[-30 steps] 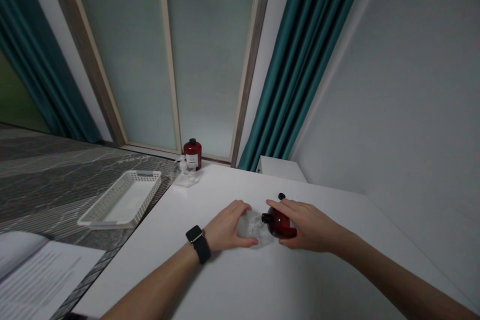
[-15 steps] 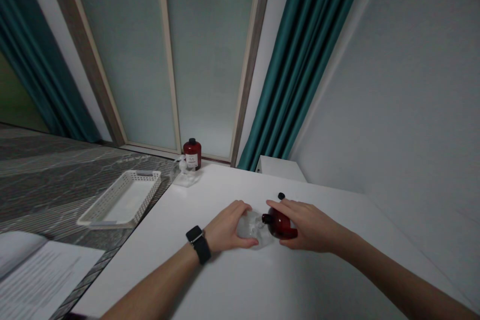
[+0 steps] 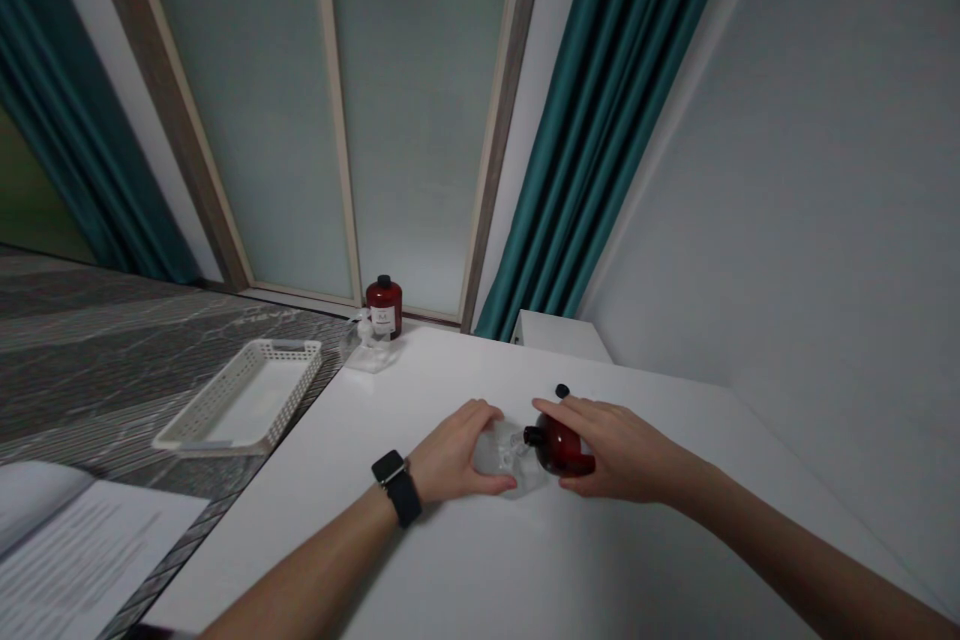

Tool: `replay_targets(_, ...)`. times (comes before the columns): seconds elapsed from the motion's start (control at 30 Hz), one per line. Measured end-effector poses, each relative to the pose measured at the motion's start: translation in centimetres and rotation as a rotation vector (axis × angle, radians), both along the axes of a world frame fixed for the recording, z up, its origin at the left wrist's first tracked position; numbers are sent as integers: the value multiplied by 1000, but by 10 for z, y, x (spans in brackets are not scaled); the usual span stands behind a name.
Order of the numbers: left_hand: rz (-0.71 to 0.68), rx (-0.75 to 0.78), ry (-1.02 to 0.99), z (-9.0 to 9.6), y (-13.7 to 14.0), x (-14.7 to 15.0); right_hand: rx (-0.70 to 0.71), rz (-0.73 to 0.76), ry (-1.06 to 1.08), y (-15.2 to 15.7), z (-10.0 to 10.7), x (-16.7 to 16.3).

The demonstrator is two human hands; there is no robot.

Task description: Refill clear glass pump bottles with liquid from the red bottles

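My right hand (image 3: 607,448) is wrapped round a dark red bottle (image 3: 556,448), which it holds tilted on its side. The bottle's black neck points left, over a clear transparent container (image 3: 496,450). Thumb and fingers of my left hand (image 3: 461,455) curve round the left side of that container on the white table (image 3: 420,570). Exactly what shape the container has is hard to make out. Just beyond the bottle lies a small black cap (image 3: 562,390).
At the table's far left corner stands another red bottle (image 3: 384,307) with a black cap, beside a clear object (image 3: 369,352). Left of the table are a white perforated basket (image 3: 169,435) and an open book (image 3: 112,550). A white cabinet (image 3: 562,335) stands behind the table.
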State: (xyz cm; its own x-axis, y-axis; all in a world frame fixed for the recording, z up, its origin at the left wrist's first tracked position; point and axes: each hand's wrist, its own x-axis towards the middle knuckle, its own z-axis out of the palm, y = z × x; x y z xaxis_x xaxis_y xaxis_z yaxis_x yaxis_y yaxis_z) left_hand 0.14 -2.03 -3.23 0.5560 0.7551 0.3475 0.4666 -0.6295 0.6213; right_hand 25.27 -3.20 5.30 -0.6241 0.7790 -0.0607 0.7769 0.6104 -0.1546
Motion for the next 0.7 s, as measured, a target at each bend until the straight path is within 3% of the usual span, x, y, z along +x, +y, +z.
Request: replay_targets(0.7, -2, -17, -10, 3, -1, 1, 12, 15, -2, 1, 2, 1)
